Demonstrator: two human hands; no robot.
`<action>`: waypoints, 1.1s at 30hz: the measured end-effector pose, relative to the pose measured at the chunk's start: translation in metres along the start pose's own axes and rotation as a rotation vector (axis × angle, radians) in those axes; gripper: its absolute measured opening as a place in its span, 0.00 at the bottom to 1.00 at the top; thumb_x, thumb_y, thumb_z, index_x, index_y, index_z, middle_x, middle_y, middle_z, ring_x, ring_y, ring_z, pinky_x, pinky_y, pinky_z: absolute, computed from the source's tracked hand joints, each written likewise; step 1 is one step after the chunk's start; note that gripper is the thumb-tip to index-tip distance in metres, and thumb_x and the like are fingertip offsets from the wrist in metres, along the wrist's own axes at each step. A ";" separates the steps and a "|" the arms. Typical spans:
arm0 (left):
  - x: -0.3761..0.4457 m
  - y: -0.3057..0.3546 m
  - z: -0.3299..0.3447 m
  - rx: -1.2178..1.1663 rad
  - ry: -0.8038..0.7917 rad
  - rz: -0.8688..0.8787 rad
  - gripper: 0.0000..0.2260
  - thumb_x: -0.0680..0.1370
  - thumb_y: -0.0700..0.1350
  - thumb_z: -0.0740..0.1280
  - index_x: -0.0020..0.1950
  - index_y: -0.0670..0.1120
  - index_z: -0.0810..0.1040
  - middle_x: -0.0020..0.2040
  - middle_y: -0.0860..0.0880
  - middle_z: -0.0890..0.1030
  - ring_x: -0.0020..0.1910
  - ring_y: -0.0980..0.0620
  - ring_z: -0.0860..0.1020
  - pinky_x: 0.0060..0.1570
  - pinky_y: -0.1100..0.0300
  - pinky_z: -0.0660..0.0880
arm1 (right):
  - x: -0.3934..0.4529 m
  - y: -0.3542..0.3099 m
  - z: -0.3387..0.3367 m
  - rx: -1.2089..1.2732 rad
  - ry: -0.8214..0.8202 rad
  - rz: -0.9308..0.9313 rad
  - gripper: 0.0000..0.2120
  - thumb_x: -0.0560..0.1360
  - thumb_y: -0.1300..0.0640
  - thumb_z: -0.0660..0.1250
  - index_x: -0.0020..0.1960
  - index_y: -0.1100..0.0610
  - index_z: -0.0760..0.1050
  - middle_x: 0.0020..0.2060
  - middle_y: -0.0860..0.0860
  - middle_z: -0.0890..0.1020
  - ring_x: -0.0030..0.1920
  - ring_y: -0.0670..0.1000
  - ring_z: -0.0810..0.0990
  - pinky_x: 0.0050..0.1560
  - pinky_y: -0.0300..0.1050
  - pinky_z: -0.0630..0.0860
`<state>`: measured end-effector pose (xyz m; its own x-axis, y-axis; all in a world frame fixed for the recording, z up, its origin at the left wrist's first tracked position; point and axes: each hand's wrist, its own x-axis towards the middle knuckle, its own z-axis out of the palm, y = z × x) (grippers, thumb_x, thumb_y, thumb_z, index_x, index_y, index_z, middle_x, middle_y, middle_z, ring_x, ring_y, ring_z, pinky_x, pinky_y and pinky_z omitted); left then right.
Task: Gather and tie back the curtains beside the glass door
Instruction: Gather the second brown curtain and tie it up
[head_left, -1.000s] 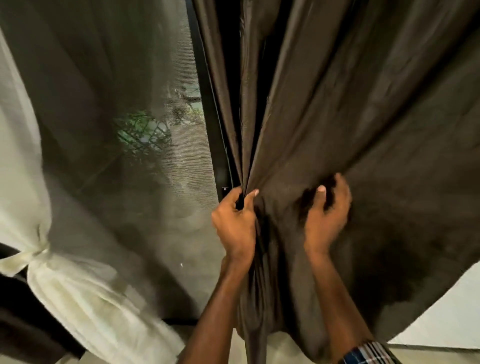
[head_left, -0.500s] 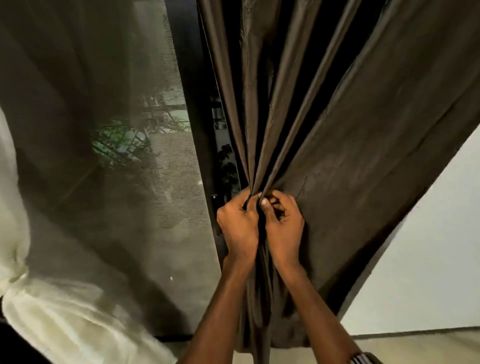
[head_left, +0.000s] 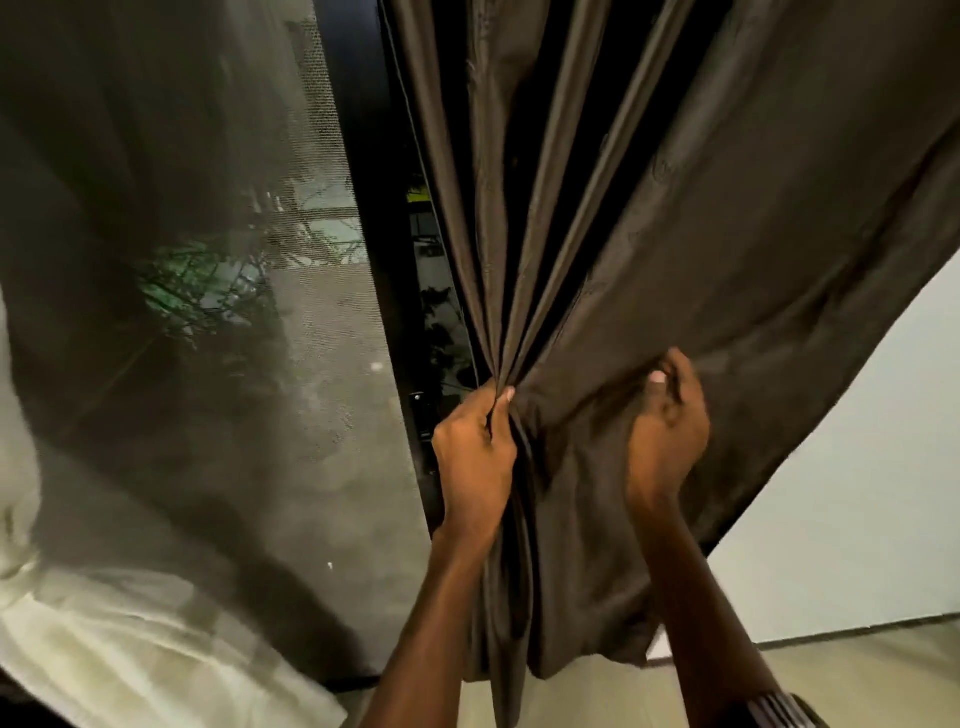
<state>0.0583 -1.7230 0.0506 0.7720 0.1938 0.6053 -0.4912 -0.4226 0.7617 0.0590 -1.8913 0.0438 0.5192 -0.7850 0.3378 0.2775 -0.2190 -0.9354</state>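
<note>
At frame centre, the left hand (head_left: 475, 457) pinches the dark brown fabric curtain's (head_left: 675, 234) gathered pleats; the right hand (head_left: 667, 431), fingers curled, grasps cloth beside it.

— What lies around the edges of the scene?

— A plain pale wall (head_left: 857, 493) fills the lower right, meeting a light floor (head_left: 857, 670) along a thin dark baseboard line.

— And outside?

— Dim green foliage (head_left: 202, 291) shows blurrily on the left, too dark and hazy to make out further.
</note>
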 end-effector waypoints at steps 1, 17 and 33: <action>0.000 0.002 0.000 -0.018 -0.007 0.006 0.07 0.84 0.42 0.68 0.53 0.41 0.86 0.39 0.50 0.83 0.35 0.59 0.76 0.38 0.71 0.70 | 0.000 -0.002 0.004 0.019 -0.088 0.028 0.16 0.83 0.56 0.65 0.69 0.57 0.81 0.64 0.56 0.85 0.65 0.59 0.83 0.72 0.49 0.76; -0.010 0.018 0.020 -0.177 -0.106 0.028 0.07 0.81 0.47 0.73 0.56 0.46 0.87 0.48 0.54 0.87 0.47 0.61 0.85 0.47 0.63 0.81 | -0.049 -0.005 0.030 -0.323 -0.330 -0.243 0.07 0.81 0.58 0.63 0.57 0.60 0.73 0.53 0.56 0.76 0.50 0.58 0.80 0.45 0.48 0.72; -0.001 0.013 0.020 0.013 -0.011 0.067 0.09 0.84 0.45 0.69 0.56 0.44 0.87 0.46 0.50 0.87 0.42 0.57 0.83 0.41 0.70 0.74 | -0.018 -0.010 0.012 0.089 -0.226 0.006 0.16 0.84 0.60 0.68 0.70 0.63 0.79 0.64 0.56 0.84 0.65 0.52 0.83 0.68 0.42 0.78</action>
<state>0.0589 -1.7460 0.0551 0.7419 0.1554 0.6522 -0.5367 -0.4454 0.7167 0.0567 -1.8684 0.0485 0.6864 -0.6341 0.3561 0.3386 -0.1547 -0.9281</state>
